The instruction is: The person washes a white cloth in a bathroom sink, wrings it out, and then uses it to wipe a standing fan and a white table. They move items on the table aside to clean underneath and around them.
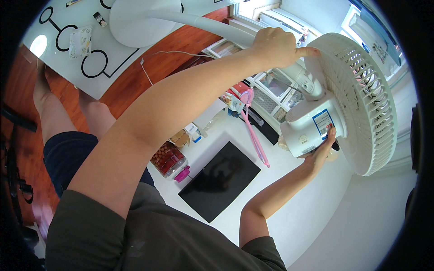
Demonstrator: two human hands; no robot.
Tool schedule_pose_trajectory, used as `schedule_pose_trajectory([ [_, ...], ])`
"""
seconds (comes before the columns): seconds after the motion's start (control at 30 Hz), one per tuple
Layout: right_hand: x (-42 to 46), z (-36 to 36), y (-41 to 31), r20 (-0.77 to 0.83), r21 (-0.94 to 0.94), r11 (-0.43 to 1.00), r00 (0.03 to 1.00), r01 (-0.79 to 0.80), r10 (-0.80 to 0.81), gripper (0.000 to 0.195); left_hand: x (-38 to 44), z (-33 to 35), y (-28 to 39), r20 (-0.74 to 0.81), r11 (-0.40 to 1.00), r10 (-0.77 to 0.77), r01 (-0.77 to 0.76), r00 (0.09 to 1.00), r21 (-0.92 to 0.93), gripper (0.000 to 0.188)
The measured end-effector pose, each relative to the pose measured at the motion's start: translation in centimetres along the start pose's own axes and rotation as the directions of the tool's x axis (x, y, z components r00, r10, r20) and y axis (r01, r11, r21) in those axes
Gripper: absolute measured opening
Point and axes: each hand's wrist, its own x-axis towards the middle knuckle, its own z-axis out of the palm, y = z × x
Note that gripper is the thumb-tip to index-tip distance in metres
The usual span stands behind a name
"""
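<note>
A white pedestal fan spans the view, with its round base (pixel 142 23) at the upper left and its pole (pixel 203 23) running right to the head. My left hand (pixel 276 47) is closed around the upper pole, its thumb stretched towards the rim of the slatted grille (pixel 379 111). Below it, my right hand (pixel 320 149) holds the white motor housing (pixel 305 122) from underneath, thumb on a blue-edged label. The grille faces right, and its front is mostly hidden. Whether the base rests on the white surface behind it cannot be told.
Near my torso, a white tabletop (pixel 298 203) bears a black flat panel (pixel 220 183), a clear jar (pixel 169 161) with a pink lid, and a pink stick-like item (pixel 254 139). White drawers (pixel 271 84) stand behind. A white cable (pixel 179 52) crosses near the wooden floor (pixel 193 37).
</note>
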Motion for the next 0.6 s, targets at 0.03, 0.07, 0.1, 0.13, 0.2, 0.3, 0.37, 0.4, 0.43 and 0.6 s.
schedule_pose_trajectory([
  [0.03,0.1,0.0,0.0,-0.010,-0.001,1.000,1.000,-0.007,0.007,0.071,0.0,0.1,-0.2,0.002,1.000,0.003,-0.003,1.000,-0.012,0.090],
  [0.07,0.1,0.1,0.0,-0.020,-0.002,1.000,1.000,-0.015,0.015,0.070,-0.1,0.1,-0.3,0.004,1.000,0.007,-0.006,1.000,-0.023,0.089],
  [0.1,0.1,0.2,0.0,-0.033,0.001,1.000,0.999,-0.023,0.023,0.070,-0.2,0.1,-0.4,0.016,0.999,0.012,-0.011,1.000,-0.041,0.088],
  [0.13,0.2,0.1,0.0,-0.020,-0.003,1.000,1.000,-0.022,0.022,0.069,-0.3,0.0,-0.5,0.028,0.998,0.016,-0.015,0.999,-0.058,0.087],
  [0.2,0.3,-0.2,0.0,-0.001,-0.006,1.000,1.000,-0.021,0.021,0.068,-0.6,-0.3,-0.7,0.045,0.995,0.046,-0.042,0.998,-0.095,0.084],
  [0.3,0.3,-0.6,0.0,0.031,-0.027,1.000,0.999,-0.010,0.011,0.065,-1.2,-0.7,-1.0,0.037,0.983,0.097,-0.090,0.995,-0.159,0.080],
  [0.37,0.1,-0.4,0.0,0.091,-0.049,0.992,0.989,0.117,-0.113,0.066,-1.8,-0.9,-1.0,0.006,0.974,0.094,-0.091,0.996,-0.206,0.078],
  [0.4,-0.1,0.4,-0.3,0.080,-0.069,0.989,0.989,0.128,-0.123,0.066,-1.8,-1.5,-1.0,0.046,0.977,0.089,-0.078,0.995,-0.199,0.060],
  [0.43,-0.8,1.3,-1.2,0.059,-0.086,0.986,0.989,0.141,-0.136,0.067,-1.8,-2.0,-0.8,0.099,0.975,0.052,-0.029,0.994,-0.222,0.057],
  [0.6,-2.0,2.8,-3.9,0.120,-0.111,0.975,0.976,0.193,-0.180,0.055,-2.6,-3.5,1.0,-0.047,0.929,0.113,-0.122,0.993,-0.349,0.062],
])
